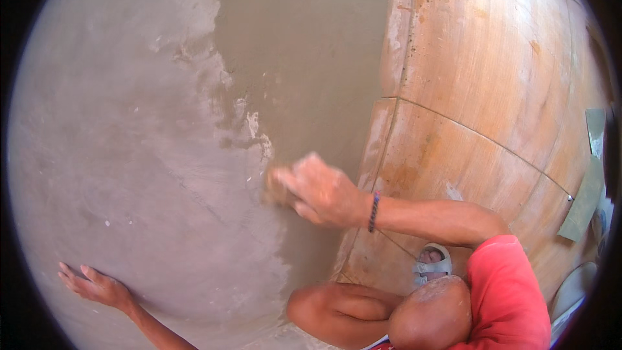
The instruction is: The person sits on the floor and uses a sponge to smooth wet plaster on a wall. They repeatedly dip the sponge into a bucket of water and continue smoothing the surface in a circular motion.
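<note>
- Holds a yellowish-brown block (276,189), spongelike but blurred, in the right hand (327,193), a little off the middle of the view toward 7 or 8 o'clock.
- Wraps the right grip snugly around the block, pointing it toward 9 o'clock from the knuckles.
- Brings the block to the border between darker plaster (304,45), spreading toward 12 o'clock, and paler plaster (129,129), spreading toward 9; cannot tell through the blur whether touching.
- Stretches the left hand (97,287) out at 8 o'clock, splaying the grip wide around nothing visible, on or close to the paler plaster.
- Wears a dark wristband (374,212) and a red sleeve (508,288) on the right arm.
- Bends a knee (431,317) at 5 o'clock, near a pale sandal (435,264) between 4 and 5.
- Has orange-brown tiles (479,91) from 1 to 4 o'clock, with a grey-green strip (582,201) near the rim, just past 3.
</note>
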{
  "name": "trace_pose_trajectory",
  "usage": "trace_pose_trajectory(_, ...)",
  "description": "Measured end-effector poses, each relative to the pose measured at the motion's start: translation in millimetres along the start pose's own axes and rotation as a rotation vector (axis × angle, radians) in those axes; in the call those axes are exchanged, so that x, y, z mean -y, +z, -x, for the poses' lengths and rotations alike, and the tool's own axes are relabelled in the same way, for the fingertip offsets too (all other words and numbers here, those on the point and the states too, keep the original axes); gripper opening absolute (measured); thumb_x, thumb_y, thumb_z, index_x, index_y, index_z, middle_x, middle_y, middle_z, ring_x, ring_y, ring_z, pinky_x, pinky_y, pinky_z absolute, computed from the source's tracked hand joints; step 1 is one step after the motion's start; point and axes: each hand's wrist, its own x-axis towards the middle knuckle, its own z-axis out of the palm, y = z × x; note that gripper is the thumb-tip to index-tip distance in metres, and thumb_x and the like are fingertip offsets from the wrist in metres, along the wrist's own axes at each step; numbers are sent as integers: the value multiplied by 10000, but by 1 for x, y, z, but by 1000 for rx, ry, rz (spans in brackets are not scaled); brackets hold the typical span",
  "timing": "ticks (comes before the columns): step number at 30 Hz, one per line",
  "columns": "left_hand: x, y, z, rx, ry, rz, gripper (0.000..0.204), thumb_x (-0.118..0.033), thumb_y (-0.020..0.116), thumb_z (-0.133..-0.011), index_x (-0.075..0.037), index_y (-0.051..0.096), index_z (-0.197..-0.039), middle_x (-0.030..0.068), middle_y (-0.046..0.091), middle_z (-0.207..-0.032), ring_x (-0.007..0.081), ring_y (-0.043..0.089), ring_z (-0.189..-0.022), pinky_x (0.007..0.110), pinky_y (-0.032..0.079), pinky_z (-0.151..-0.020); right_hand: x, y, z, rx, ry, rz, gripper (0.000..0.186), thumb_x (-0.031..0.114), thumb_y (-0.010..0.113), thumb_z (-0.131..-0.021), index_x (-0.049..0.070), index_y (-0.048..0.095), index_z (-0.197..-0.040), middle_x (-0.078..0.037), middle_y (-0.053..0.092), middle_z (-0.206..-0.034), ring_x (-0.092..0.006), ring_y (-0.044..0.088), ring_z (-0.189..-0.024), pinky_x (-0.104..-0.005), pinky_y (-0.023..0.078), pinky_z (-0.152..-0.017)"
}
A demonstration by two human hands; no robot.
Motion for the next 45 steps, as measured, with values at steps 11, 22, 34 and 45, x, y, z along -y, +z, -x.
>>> trace_pose_trajectory(11, 1, -1, -3, -7, 31, -16, 506, -324, 414, -1048, -88, 427, -1496, 196, 390, -1538, 365, 328, -1435, 495, 237, -1180, -129, -114, -109, -604, 444, 2, 276, 180, 606, -883, 12, 630, -1101, -171, 694, -1013, -329, 660, -968, -429, 514, -867)
trace_pose_trajectory(22, 10, -2, -1, 10, 47, -29, 517, -343, 401, -1054, -55, 435, -1483, 184, 402, -1533, 360, 338, -1429, 487, 261, -1171, -96, -117, -53, -427, 498, -86, 357, 232, 623, -912, -20, 607, -1164, -193, 687, -1046, -268, 691, -926, -403, 575, -802)
trace_pose_trajectory(34, 18, 2, 0, -6, 73, -22, 519, -335, 405, -1060, -19, 438, -1471, 209, 429, -1509, 379, 371, -1405, 487, 263, -1168, -41, -39, 69, 184, 386, 5, 434, 192, 646, -879, 38, 580, -1279, -203, 611, -1228, -362, 585, -1157, -453, 462, -1013)
trace_pose_trajectory(45, 16, 6, -1, 3, 74, -11, 522, -338, 403, -1060, -7, 447, -1461, 223, 439, -1496, 391, 389, -1389, 489, 283, -1156, -123, -98, -81, -485, 392, 33, 297, 194, 614, -889, 5, 609, -1117, -205, 651, -1066, -326, 621, -1057, -440, 488, -931)
